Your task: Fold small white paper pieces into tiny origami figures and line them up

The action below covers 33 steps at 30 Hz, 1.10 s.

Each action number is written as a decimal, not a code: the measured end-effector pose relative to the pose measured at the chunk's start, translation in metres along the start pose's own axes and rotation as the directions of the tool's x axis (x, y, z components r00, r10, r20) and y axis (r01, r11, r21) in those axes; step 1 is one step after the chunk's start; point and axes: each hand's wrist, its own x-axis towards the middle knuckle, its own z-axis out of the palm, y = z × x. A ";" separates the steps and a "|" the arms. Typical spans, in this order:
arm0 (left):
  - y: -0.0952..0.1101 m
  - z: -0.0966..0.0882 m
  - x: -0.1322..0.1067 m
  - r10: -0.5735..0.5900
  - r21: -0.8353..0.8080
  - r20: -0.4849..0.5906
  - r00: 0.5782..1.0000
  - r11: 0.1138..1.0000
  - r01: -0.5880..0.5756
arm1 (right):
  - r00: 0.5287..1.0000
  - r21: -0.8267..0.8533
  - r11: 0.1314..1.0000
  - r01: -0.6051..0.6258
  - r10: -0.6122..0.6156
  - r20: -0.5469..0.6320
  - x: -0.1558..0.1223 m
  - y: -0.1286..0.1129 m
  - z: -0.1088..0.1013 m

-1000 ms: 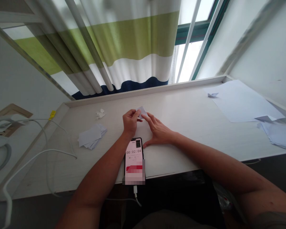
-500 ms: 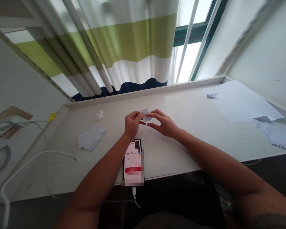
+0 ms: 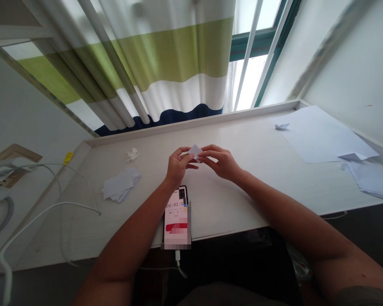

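Note:
A small folded piece of white paper is held up over the middle of the desk, one corner pointing upward. My left hand pinches its left side between thumb and fingers. On the right side, the thumb and fingers of my right hand close on the paper's edge. The fingers hide its lower part. Just below my left wrist lies a phone with a running timer on its screen, partly covered by my forearm.
Paper sheets and a crumpled paper lie at left. At right are a folded paper boat, a large white sheet, a folded paper piece and a paper stack. White cables cross the left edge.
My right fingers have closed onto the paper, where before they were spread beside it. The paper has turned so that a corner points up. The view has shifted slightly.

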 end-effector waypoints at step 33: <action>-0.004 -0.001 0.002 0.004 0.008 0.144 0.990 1.000 -0.005 | 0.912 0.344 0.865 -0.366 0.407 -0.053 0.006 -0.008 -0.001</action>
